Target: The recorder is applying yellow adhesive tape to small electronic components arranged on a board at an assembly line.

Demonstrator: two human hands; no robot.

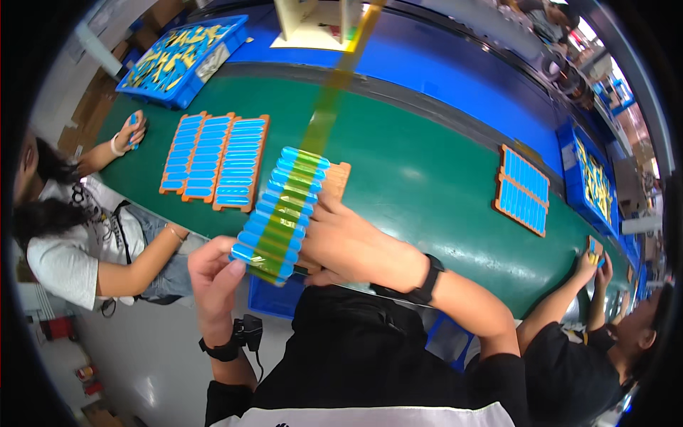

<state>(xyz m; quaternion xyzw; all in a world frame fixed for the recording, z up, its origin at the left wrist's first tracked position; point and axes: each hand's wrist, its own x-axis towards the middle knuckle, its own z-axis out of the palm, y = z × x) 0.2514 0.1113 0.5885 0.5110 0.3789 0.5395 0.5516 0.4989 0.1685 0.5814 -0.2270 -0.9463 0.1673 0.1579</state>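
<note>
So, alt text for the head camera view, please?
A person's left hand grips the near end of a row of rounded blue strips bearing translucent yellow tape, the right hand beside it, over a green tabletop. Orange trays of similar strips lie on both sides.

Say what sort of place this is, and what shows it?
Probably a factory floor, at a hand-assembly station: a long green worktop with other people beside it, brown trays lined with blue pieces, and a blue bin of loose blue and yellow pieces.
</note>
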